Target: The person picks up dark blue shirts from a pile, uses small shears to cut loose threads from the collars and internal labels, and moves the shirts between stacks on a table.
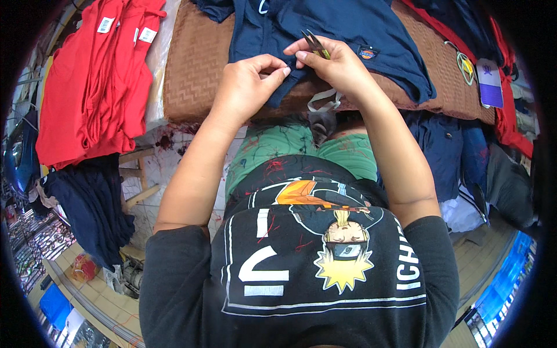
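A navy blue garment (354, 29) lies over a brown patterned cloth (194, 64) in front of me, with a small patch label (368, 52) near its hem. My left hand (243, 87) is above the garment's near edge, thumb and fingers pinched together; whatever is between them is too small or hidden to make out. Close by on the right, my right hand (339, 66) holds a pair of thread snips (315, 45), dark blades pointing up and away. Its thumb and forefinger come together over the garment, near my left fingertips.
Red garments (93, 93) with white tags are stacked at the left, above hanging dark navy cloth (90, 203). On the right sit a yellowish cord loop (466, 68), a purple and white tag (490, 87) and more red fabric (510, 116). Thread scraps litter my green shorts (272, 142).
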Motion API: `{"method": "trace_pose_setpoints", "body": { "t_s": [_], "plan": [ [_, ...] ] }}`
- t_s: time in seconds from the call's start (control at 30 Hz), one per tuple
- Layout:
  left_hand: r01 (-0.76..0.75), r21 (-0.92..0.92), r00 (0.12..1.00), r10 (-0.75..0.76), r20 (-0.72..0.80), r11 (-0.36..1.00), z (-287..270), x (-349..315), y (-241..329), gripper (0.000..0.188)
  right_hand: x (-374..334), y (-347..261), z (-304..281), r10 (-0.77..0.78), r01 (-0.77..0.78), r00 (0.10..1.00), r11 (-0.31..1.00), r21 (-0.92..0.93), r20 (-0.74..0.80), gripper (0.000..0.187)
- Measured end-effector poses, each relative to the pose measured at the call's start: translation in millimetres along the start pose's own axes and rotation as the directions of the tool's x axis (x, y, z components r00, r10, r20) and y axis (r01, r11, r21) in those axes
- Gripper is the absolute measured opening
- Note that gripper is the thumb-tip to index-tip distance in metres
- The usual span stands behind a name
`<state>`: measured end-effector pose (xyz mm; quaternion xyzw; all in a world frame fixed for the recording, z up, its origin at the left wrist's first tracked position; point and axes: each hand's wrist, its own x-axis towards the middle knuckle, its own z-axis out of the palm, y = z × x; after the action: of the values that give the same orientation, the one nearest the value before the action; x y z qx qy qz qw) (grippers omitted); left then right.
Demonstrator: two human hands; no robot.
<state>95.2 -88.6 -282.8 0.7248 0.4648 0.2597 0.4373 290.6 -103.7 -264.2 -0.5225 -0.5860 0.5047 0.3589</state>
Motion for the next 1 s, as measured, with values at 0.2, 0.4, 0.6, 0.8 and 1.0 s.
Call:
{"method": "trace_pose_setpoints", "body": {
  "t_s": [0.2, 0.4, 0.6, 0.8, 1.0],
  "plan": [
    [0.043, -0.217, 0.999, -0.041, 0.014, 0.975, -2, 2, 4, 0.018, -13, 16, -6, -0.183, 0.175, 0.982, 0.976, -0.128, -0.051, 0.024],
    [0.053, -0.197, 0.998, -0.049, 0.028, 0.979, -2, 0, 5, 0.019, -25, 2, -12, -0.343, 0.347, 0.934, 0.808, -0.475, 0.099, 0.025],
    [0.023, -0.134, 1.000, -0.022, 0.003, 0.991, 0, 0, 7, 0.018, -22, -1, -9, -0.275, 0.312, 0.950, 0.790, -0.527, 0.149, 0.022],
    [0.034, -0.095, 0.999, -0.035, -0.011, 0.995, 2, 0, 9, 0.017, -20, -1, -3, -0.344, 0.356, 0.929, 0.726, -0.589, 0.138, 0.017],
    [-0.140, 0.037, 0.988, 0.138, 0.062, 0.989, -35, -17, 31, 0.018, -27, -17, -13, -0.358, 0.382, 0.916, 0.645, -0.662, 0.180, 0.020]
  ]
}}
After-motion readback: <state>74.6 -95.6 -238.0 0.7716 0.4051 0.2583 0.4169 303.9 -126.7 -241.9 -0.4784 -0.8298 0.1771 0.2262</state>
